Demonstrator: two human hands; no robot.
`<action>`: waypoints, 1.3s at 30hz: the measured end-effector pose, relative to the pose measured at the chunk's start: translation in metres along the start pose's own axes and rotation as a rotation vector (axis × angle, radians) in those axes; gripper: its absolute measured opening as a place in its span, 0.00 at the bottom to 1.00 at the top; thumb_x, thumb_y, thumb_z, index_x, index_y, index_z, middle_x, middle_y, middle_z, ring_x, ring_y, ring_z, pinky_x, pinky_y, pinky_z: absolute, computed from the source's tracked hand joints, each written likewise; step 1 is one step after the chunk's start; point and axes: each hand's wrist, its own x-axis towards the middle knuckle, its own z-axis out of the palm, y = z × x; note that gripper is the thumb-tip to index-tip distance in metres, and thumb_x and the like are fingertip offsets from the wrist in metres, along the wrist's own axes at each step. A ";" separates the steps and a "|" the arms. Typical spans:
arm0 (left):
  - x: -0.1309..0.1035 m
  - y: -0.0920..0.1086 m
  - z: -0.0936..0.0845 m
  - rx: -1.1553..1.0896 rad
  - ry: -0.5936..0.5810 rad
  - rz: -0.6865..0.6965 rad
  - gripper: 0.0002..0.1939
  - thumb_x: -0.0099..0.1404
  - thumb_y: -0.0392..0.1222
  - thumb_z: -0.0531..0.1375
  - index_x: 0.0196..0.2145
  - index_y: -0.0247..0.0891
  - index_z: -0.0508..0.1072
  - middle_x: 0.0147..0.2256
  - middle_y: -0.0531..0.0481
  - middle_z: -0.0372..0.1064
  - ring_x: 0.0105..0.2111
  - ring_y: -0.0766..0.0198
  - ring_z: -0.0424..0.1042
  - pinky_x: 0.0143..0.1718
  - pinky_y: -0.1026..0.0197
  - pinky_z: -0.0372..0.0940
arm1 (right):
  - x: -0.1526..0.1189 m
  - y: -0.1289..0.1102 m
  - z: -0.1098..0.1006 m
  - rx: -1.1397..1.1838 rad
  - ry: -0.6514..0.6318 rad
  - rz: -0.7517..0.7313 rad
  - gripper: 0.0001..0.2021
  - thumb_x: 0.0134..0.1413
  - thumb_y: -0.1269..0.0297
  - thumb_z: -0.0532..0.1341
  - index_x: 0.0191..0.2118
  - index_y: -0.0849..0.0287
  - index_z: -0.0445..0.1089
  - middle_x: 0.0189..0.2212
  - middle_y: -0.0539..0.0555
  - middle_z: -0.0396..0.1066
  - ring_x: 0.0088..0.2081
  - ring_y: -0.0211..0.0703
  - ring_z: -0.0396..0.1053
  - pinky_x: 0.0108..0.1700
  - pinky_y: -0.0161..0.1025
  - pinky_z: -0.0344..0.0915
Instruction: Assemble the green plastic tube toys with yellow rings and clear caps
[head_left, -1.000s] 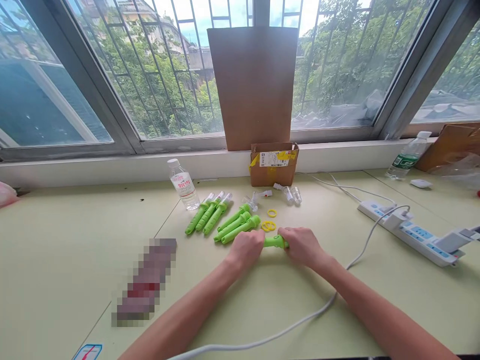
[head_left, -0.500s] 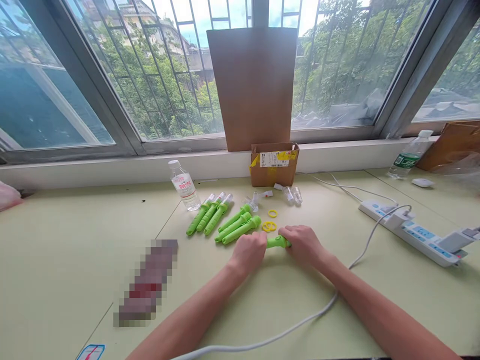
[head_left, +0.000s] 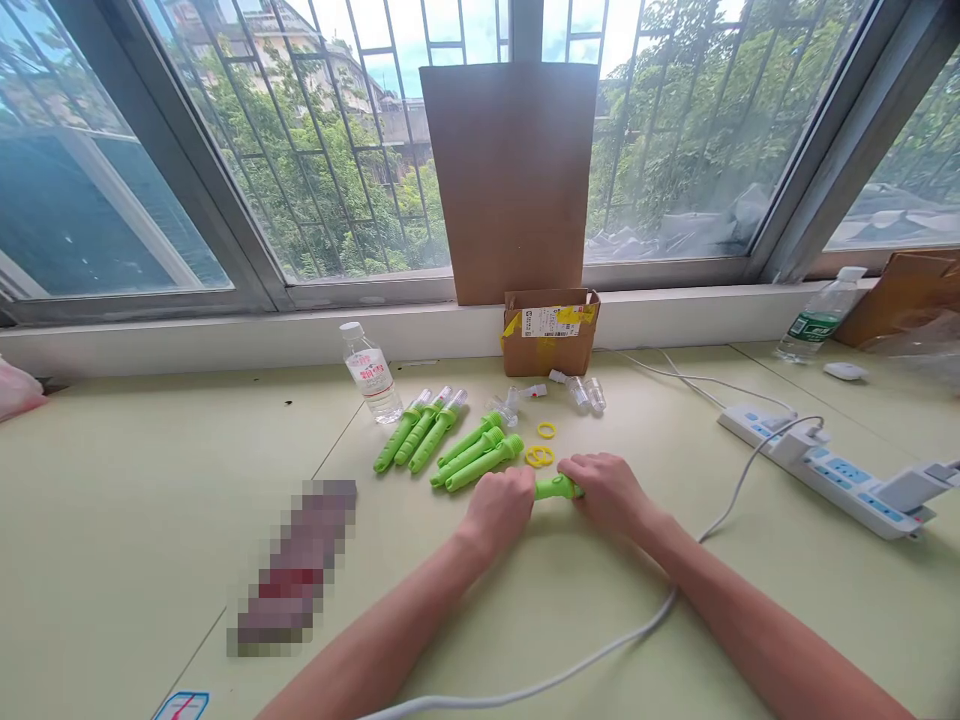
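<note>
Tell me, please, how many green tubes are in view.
7: three clear-tipped tubes beside a water bottle, three other tubes to their right, and one held tube between the left hand and right hand. The hands could hide more.

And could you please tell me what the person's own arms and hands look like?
The left hand and right hand wear no gloves, and the left arm and right arm are bare as far as they show: no sleeve, watch or bracelet is visible.

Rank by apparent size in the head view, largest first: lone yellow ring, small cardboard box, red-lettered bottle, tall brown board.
1. Tall brown board
2. Small cardboard box
3. Red-lettered bottle
4. Lone yellow ring
</note>
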 end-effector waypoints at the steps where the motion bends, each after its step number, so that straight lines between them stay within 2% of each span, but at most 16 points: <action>1: 0.000 0.000 -0.001 -0.023 -0.003 -0.004 0.11 0.60 0.32 0.49 0.36 0.33 0.70 0.28 0.41 0.70 0.28 0.54 0.73 0.28 0.59 0.62 | 0.001 0.001 0.001 -0.019 0.022 -0.012 0.07 0.44 0.76 0.55 0.30 0.57 0.65 0.25 0.49 0.69 0.26 0.37 0.61 0.28 0.38 0.42; 4: -0.002 -0.004 -0.006 -0.166 -0.023 -0.010 0.07 0.58 0.38 0.53 0.32 0.35 0.69 0.28 0.44 0.70 0.28 0.56 0.72 0.29 0.60 0.61 | 0.003 0.003 0.004 -0.091 0.138 -0.083 0.08 0.48 0.77 0.55 0.30 0.58 0.67 0.25 0.51 0.68 0.26 0.38 0.59 0.29 0.39 0.41; 7: -0.005 -0.011 -0.014 -0.452 -0.104 -0.014 0.05 0.56 0.41 0.55 0.26 0.37 0.67 0.24 0.50 0.67 0.26 0.61 0.69 0.27 0.63 0.58 | 0.004 0.003 0.004 -0.150 0.289 -0.168 0.10 0.54 0.78 0.53 0.31 0.58 0.68 0.23 0.51 0.66 0.26 0.38 0.57 0.30 0.39 0.42; 9: -0.006 -0.017 -0.020 -0.747 -0.291 -0.015 0.09 0.57 0.45 0.55 0.25 0.37 0.65 0.21 0.54 0.63 0.22 0.65 0.65 0.23 0.65 0.56 | 0.004 0.003 0.002 -0.172 0.377 -0.212 0.10 0.58 0.76 0.52 0.31 0.58 0.68 0.23 0.51 0.65 0.25 0.38 0.56 0.30 0.39 0.43; 11: -0.006 -0.023 -0.026 -1.051 -0.589 -0.032 0.14 0.58 0.52 0.55 0.27 0.38 0.65 0.18 0.56 0.60 0.17 0.68 0.61 0.18 0.66 0.54 | 0.002 0.001 -0.001 -0.183 0.437 -0.240 0.10 0.59 0.75 0.53 0.32 0.57 0.68 0.23 0.50 0.65 0.26 0.38 0.56 0.31 0.39 0.44; 12: -0.005 -0.025 -0.028 -1.144 -0.674 -0.037 0.16 0.57 0.55 0.55 0.26 0.38 0.65 0.16 0.57 0.57 0.15 0.69 0.57 0.16 0.66 0.51 | 0.002 0.000 -0.002 -0.182 0.454 -0.246 0.09 0.59 0.75 0.53 0.33 0.57 0.68 0.23 0.50 0.66 0.26 0.38 0.56 0.31 0.39 0.44; 14: -0.005 -0.027 -0.032 -1.252 -0.753 -0.047 0.22 0.56 0.61 0.57 0.23 0.38 0.63 0.14 0.59 0.53 0.13 0.72 0.52 0.13 0.67 0.45 | 0.001 0.000 -0.003 -0.168 0.465 -0.241 0.09 0.59 0.75 0.53 0.33 0.57 0.68 0.23 0.50 0.66 0.26 0.38 0.56 0.31 0.39 0.45; 17: -0.004 -0.026 -0.033 -1.336 -0.790 -0.078 0.28 0.58 0.68 0.51 0.20 0.38 0.60 0.13 0.59 0.48 0.12 0.73 0.47 0.13 0.66 0.41 | 0.002 0.000 -0.002 -0.136 0.455 -0.227 0.10 0.59 0.75 0.52 0.32 0.57 0.68 0.23 0.50 0.66 0.27 0.38 0.57 0.31 0.39 0.45; 19: -0.004 -0.025 -0.033 -1.339 -0.793 -0.088 0.30 0.60 0.68 0.48 0.19 0.38 0.58 0.13 0.58 0.48 0.12 0.73 0.47 0.13 0.66 0.41 | 0.003 0.001 0.001 -0.129 0.448 -0.221 0.11 0.59 0.75 0.52 0.32 0.58 0.68 0.23 0.51 0.65 0.27 0.38 0.57 0.31 0.39 0.45; 23: -0.005 -0.026 -0.033 -1.313 -0.767 -0.042 0.27 0.60 0.64 0.52 0.18 0.37 0.59 0.14 0.57 0.52 0.12 0.73 0.51 0.13 0.66 0.44 | 0.003 0.001 0.001 -0.137 0.449 -0.229 0.10 0.59 0.75 0.51 0.33 0.58 0.68 0.24 0.50 0.66 0.27 0.38 0.57 0.31 0.39 0.46; 28: -0.007 -0.027 -0.032 -1.497 -0.866 -0.005 0.20 0.57 0.59 0.57 0.31 0.37 0.66 0.17 0.58 0.59 0.12 0.72 0.55 0.10 0.69 0.47 | 0.001 -0.005 -0.007 -0.158 0.536 -0.260 0.08 0.60 0.72 0.54 0.33 0.57 0.68 0.23 0.49 0.68 0.27 0.37 0.58 0.32 0.39 0.47; 33: -0.009 -0.024 -0.032 -1.621 -1.046 0.083 0.17 0.56 0.52 0.60 0.38 0.40 0.63 0.15 0.61 0.59 0.08 0.73 0.48 0.08 0.69 0.47 | -0.002 -0.008 -0.015 -0.129 0.644 -0.305 0.05 0.59 0.71 0.56 0.35 0.56 0.68 0.27 0.48 0.71 0.29 0.36 0.61 0.33 0.39 0.49; 36: -0.010 -0.022 -0.034 -1.584 -1.083 0.055 0.16 0.55 0.52 0.61 0.33 0.40 0.63 0.13 0.62 0.55 0.08 0.74 0.46 0.08 0.70 0.45 | -0.002 -0.006 -0.018 -0.146 0.657 -0.326 0.05 0.58 0.72 0.57 0.34 0.55 0.68 0.27 0.48 0.71 0.29 0.37 0.61 0.33 0.39 0.49; 39: -0.009 -0.019 -0.034 -1.476 -0.981 0.005 0.17 0.53 0.52 0.62 0.24 0.39 0.59 0.12 0.62 0.52 0.09 0.74 0.47 0.09 0.69 0.43 | 0.000 -0.003 -0.017 -0.187 0.607 -0.323 0.05 0.59 0.72 0.57 0.34 0.55 0.68 0.26 0.48 0.71 0.28 0.37 0.60 0.33 0.39 0.49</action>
